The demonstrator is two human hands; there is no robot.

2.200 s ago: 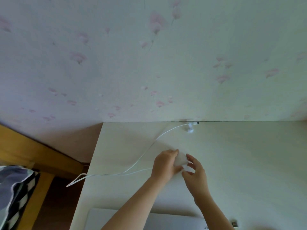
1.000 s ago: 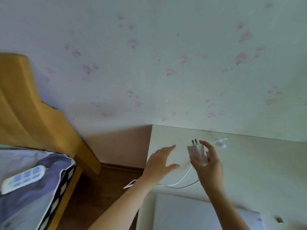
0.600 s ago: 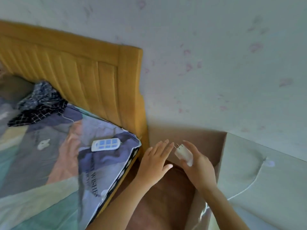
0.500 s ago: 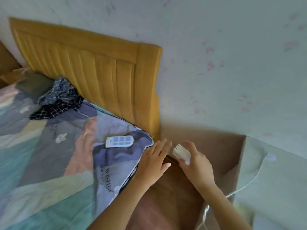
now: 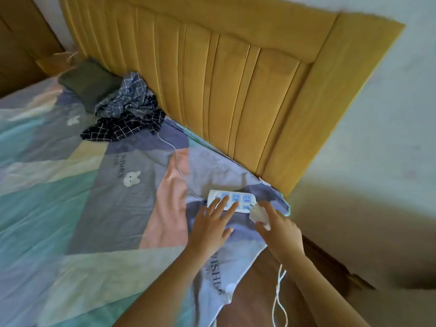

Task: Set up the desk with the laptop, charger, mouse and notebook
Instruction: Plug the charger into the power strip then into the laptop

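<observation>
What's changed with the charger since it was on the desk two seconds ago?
The right hand carried the charger plug off the desk to the power strip on the bed; the left hand let go and now presses the strip. The right hand's grip is unchanged.

Glossy white plastic charger (image 5: 259,214), matt cloth bedsheet (image 5: 94,208), smooth wooden headboard (image 5: 236,79).

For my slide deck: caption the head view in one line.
Left hand steadies the power strip on the bed while the right hand brings the charger plug to it.
</observation>
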